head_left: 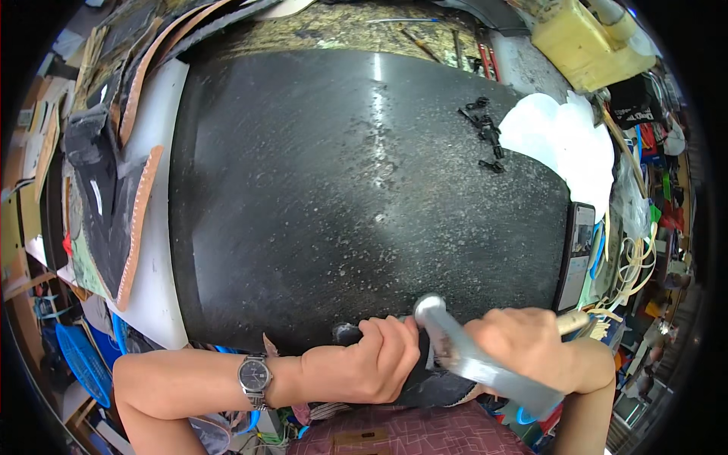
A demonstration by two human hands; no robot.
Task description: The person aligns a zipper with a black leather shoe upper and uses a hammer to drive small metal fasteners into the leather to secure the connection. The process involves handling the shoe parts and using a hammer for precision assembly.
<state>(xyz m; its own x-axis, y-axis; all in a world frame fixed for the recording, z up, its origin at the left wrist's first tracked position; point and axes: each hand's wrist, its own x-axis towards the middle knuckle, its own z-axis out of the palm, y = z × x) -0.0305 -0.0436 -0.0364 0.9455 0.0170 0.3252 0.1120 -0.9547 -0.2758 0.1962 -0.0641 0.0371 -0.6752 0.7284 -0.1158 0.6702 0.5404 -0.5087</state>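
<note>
Near the front edge of the black work board [303,189], my left hand [379,360] is closed on a black leather-like piece [436,388] with a stitched light edge. Most of that piece is hidden by my hands and the tool above it. In my right hand [519,345] is a hammer [485,368], its wooden handle poking out beyond the fist. The round steel face hangs just beside my left fingers, and the flared end points down to the right. Motion blurs the hammer and right hand slightly. A wristwatch [255,374] sits on my left wrist.
Black pieces with tan stitched edges [136,220] lie on a white board at left. Small black parts [485,133] rest at the board's far right, beside white sheets [561,144]. A phone [578,254] stands along the right edge. Behind are a yellowish container [584,42] and hand tools [457,49].
</note>
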